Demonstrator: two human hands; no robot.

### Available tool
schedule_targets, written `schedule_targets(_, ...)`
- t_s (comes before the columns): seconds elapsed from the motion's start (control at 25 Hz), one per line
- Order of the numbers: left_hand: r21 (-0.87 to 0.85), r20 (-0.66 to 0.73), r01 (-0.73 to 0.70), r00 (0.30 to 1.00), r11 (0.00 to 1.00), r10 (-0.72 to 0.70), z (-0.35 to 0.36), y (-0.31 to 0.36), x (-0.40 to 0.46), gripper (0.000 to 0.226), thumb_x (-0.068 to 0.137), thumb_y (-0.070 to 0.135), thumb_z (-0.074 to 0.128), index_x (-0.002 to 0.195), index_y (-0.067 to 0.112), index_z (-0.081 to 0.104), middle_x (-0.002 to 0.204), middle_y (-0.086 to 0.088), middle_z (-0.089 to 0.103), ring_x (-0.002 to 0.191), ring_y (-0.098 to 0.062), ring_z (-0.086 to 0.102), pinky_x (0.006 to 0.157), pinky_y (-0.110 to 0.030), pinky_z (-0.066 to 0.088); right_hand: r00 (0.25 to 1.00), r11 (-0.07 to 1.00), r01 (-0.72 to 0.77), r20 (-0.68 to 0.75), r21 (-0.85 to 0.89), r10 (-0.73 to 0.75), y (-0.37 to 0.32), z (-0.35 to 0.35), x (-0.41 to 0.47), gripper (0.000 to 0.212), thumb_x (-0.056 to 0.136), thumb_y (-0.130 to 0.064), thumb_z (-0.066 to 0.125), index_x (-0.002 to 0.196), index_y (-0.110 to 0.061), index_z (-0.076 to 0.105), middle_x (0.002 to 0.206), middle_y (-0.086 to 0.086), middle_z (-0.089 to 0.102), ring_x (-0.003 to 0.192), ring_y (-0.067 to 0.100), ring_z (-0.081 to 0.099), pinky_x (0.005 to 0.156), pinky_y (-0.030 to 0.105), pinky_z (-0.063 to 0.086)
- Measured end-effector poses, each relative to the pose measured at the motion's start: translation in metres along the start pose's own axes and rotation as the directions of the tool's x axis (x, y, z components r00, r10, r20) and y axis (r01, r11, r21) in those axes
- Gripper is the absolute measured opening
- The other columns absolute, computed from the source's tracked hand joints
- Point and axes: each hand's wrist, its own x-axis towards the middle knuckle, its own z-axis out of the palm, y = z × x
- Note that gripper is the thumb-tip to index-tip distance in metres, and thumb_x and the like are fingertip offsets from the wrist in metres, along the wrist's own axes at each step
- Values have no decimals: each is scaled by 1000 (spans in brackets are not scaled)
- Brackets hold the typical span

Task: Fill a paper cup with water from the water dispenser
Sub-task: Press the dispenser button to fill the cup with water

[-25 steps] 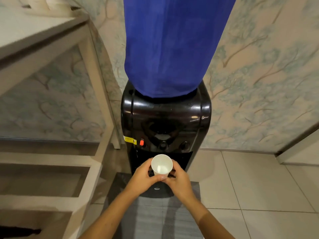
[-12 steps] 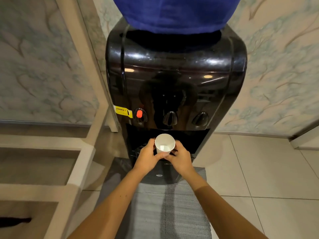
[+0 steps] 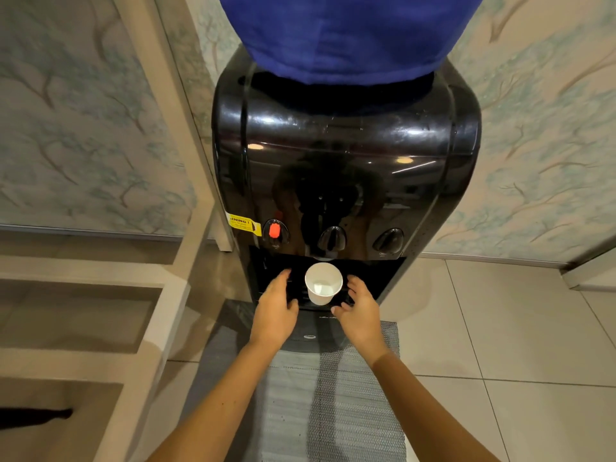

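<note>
Centrally, the small white paper cup (image 3: 323, 283) stands upright, mouth up, under the black water dispenser's (image 3: 346, 168) middle tap, between the spread-fingered left hand (image 3: 275, 310) and right hand (image 3: 358, 311), neither touching it.

Pale glossy tiled floor (image 3: 520, 345) with thin grout lines carries everything; tall black glossy water dispenser (image 3: 346, 168) stands on it at 12 o'clock, against wall; grey woven rectangular mat (image 3: 333, 405) lies flat at 6 o'clock, its far edge touching dispenser base; cream shelf unit (image 3: 140, 328) stands at 9 o'clock
</note>
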Motion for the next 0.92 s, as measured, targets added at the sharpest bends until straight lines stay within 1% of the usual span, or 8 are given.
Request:
schedule_targets(0.08,15,-230,-82,970,997,83,-31,20,-22,43,88,3,52,128,16,54,126,-1,60,111,-23,60,88,-33,47,967,991,101,-223,-93,-119,-15,-9,-28,51,80,4,62,126,-12,49,127,8,49,119,24,48,96,33,45)
schedule_targets(0.12,44,-358,-192,913,980,195,-49,33,-32,37,87,3,52,121,17,57,118,0,62,106,-21,61,85,-31,48,916,975,179,-340,-130,-214,-25,-14,-42,46,80,-1,62,122,-16,49,124,5,47,117,22,45,97,34,42)
schedule_targets(0.2,182,-540,-432,707,883,457,-85,63,-39,32,89,9,55,120,16,57,120,-2,60,111,-19,57,95,-27,44,788,933,330,-502,-144,-356,-52,-27,-62,47,82,-16,65,123,-21,42,129,4,40,123,15,35,104,26,32)
schedule_targets(0.28,345,-563,-539,536,768,629,-119,100,-33,42,92,21,59,132,14,49,137,-7,48,127,-24,47,108,-30,34,694,867,434,-524,-243,-494,-85,-44,-63,66,81,-36,67,135,-18,32,144,8,28,137,13,22,113,19,17)
schedule_targets(0.32,418,-529,-531,518,737,673,-134,120,-26,52,93,31,60,140,14,43,146,-9,38,136,-27,38,113,-33,28,663,817,446,-479,-365,-576,-103,-51,-60,80,80,-46,68,141,-17,25,151,11,20,143,19,15,117,25,10)
schedule_targets(0.48,665,-207,-438,671,605,712,-166,165,9,103,76,66,62,154,19,12,162,-17,8,149,-35,2,117,-50,10,653,538,381,-193,-752,-732,-150,-62,-39,120,67,-65,69,150,-19,-4,156,24,3,145,39,-4,116,51,-2)
schedule_targets(0.6,699,20,-494,737,518,676,-166,164,20,126,60,60,76,154,19,3,163,-16,2,148,-29,-12,114,-54,1,711,473,358,-94,-805,-697,-165,-60,-27,132,58,-62,76,149,-20,-9,156,25,1,143,40,-9,111,60,1)
schedule_targets(0.92,786,-10,-424,720,451,694,-144,146,30,135,56,54,81,153,18,-5,162,-17,5,148,-28,-11,116,-56,-3,707,402,268,-105,-875,-699,-160,-56,-16,123,60,-66,71,149,-11,6,152,31,16,140,48,9,109,65,8)
